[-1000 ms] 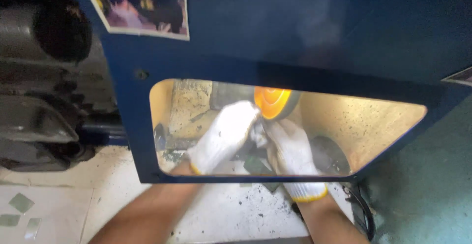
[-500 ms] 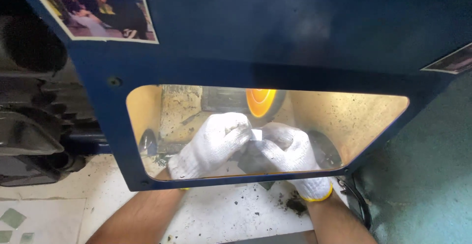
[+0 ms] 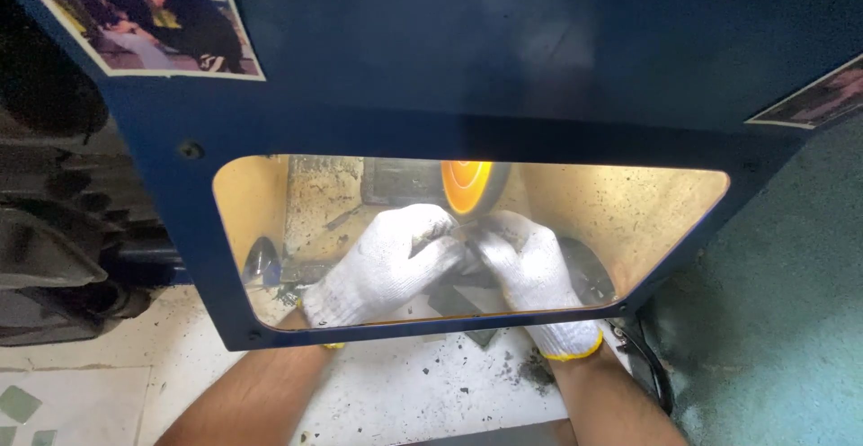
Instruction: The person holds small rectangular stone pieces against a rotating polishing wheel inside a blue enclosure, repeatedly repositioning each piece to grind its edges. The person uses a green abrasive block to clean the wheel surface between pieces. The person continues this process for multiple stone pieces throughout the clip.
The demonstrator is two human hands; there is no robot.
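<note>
Grinding step in hand: left hand (image 3: 388,262) and right hand (image 3: 529,268), both in white gloves, closed together on a small dark workpiece (image 3: 463,246) just below the orange wheel (image 3: 467,185), behind the blue guard window (image 3: 225,257). Next likely calls for steady pressure, fingertips off the wheel.

A dark blue panel (image 3: 503,59) fills twelve o'clock, photos (image 3: 148,14) stuck at eleven; warm yellow light glows inside its window; teal floor (image 3: 773,320) lies at four o'clock.
</note>
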